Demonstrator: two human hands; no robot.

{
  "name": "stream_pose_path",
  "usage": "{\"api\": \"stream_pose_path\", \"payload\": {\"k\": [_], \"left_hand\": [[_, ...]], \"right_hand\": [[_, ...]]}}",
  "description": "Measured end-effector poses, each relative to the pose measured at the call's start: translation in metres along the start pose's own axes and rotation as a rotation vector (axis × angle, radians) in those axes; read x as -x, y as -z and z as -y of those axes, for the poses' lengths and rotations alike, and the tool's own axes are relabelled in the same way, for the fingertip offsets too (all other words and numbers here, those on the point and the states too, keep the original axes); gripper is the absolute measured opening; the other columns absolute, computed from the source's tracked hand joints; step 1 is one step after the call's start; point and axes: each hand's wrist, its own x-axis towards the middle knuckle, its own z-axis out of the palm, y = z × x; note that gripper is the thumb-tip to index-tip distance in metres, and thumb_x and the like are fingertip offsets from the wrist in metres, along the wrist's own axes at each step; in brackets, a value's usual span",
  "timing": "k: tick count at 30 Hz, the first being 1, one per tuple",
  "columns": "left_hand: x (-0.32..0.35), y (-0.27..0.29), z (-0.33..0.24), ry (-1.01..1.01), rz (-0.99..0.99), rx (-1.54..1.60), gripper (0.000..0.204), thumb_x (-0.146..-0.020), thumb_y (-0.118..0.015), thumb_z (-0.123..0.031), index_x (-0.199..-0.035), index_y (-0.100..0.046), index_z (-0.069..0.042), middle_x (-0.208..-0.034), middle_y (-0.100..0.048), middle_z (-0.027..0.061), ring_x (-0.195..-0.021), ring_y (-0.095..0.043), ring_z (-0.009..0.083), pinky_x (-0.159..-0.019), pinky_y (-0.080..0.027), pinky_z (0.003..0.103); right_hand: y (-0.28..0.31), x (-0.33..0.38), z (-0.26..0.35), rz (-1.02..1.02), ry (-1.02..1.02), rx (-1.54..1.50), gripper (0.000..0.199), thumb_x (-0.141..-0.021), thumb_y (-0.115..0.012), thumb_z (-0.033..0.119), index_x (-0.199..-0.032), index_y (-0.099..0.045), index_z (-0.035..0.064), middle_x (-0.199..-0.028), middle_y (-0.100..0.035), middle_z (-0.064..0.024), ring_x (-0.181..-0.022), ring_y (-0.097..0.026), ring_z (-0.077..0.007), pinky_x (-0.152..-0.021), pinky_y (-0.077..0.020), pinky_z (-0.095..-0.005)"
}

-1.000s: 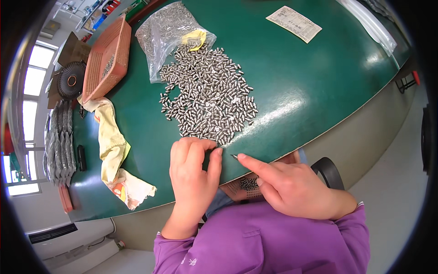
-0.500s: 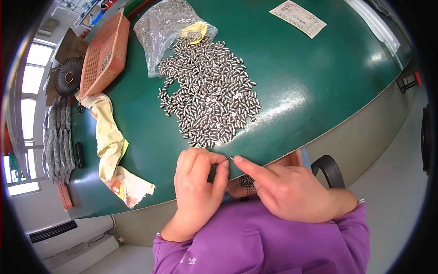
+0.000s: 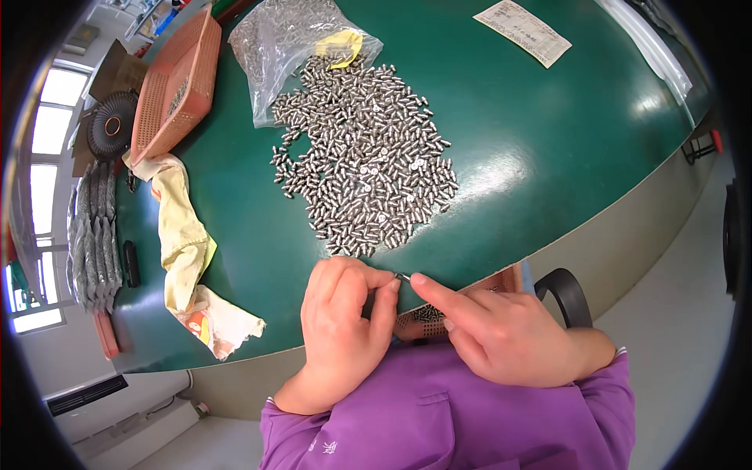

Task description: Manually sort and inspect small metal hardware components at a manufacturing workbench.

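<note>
At the table's near edge, my left hand (image 3: 345,321) pinches a small bullet-shaped metal part (image 3: 403,276) between thumb and forefinger. Most of that part is hidden by the fingertips; only a dark, shiny end sticks out to the right. My right hand (image 3: 505,329) points its stretched forefinger at this end, touching it or very nearly so. Its thumb stands apart below and the other fingers are curled, with nothing seen in them. Just beyond my hands spreads a large pile of similar silvery metal parts (image 3: 368,164), a few of them standing on end.
On the green tabletop (image 3: 533,157), a clear plastic bag (image 3: 270,47) of parts lies behind the pile. A pink basket (image 3: 200,102) and a yellowish cloth (image 3: 180,235) are at left, a paper slip (image 3: 525,31) far right. Below the edge, a container (image 3: 427,325) holds more parts.
The view has shifted slightly. Both hands keep nearly the same pose, with the metal part still in the left pinch and the right forefinger at its end.
</note>
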Motion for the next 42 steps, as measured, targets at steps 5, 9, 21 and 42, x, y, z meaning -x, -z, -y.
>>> {"api": "stream_pose_path", "payload": {"k": [5,9,21,42], "left_hand": [[-0.001,0.0,0.0,-0.022,-0.009,0.01,0.015,-0.076,-0.076,0.002,-0.081,-0.064,-0.006,-0.081,-0.06,0.0082,-0.075,-0.058,0.0286,-0.066,-0.047,0.04],[-0.002,0.001,0.002,-0.019,0.003,0.038,0.017,-0.075,-0.076,0.005,-0.082,-0.063,-0.004,-0.08,-0.059,0.0088,-0.075,-0.057,0.0269,-0.066,-0.047,0.037],[-0.004,0.007,0.003,-0.008,-0.061,-0.036,0.022,-0.075,-0.082,-0.002,-0.09,-0.066,-0.005,-0.087,-0.062,0.0086,-0.081,-0.059,0.0272,-0.072,-0.049,0.038],[0.0,0.005,-0.002,-0.054,0.03,0.012,0.021,-0.078,-0.076,0.003,-0.097,-0.07,-0.003,-0.093,-0.062,0.0093,-0.088,-0.06,0.0292,-0.075,-0.05,0.039]], "right_hand": [[0.003,-0.004,-0.004,-0.011,0.048,-0.055,0.049,-0.092,-0.07,0.017,-0.138,-0.06,0.0018,-0.078,-0.059,-0.0097,-0.058,-0.06,-0.0203,-0.054,-0.0503,-0.0343],[0.013,-0.008,0.005,0.101,0.026,0.043,0.048,-0.093,-0.069,0.018,-0.138,-0.06,0.0015,-0.077,-0.06,-0.0101,-0.059,-0.061,-0.0213,-0.056,-0.0496,-0.0354],[0.011,0.004,-0.004,0.05,-0.084,-0.138,0.06,-0.085,-0.067,0.006,-0.144,-0.057,0.0073,-0.079,-0.064,-0.0077,-0.068,-0.066,-0.0248,-0.066,-0.0535,-0.0378],[0.007,0.005,-0.002,0.025,-0.031,-0.009,0.059,-0.084,-0.069,0.01,-0.142,-0.058,0.0053,-0.078,-0.058,-0.003,-0.066,-0.061,-0.0177,-0.089,-0.0479,-0.0404]]}}
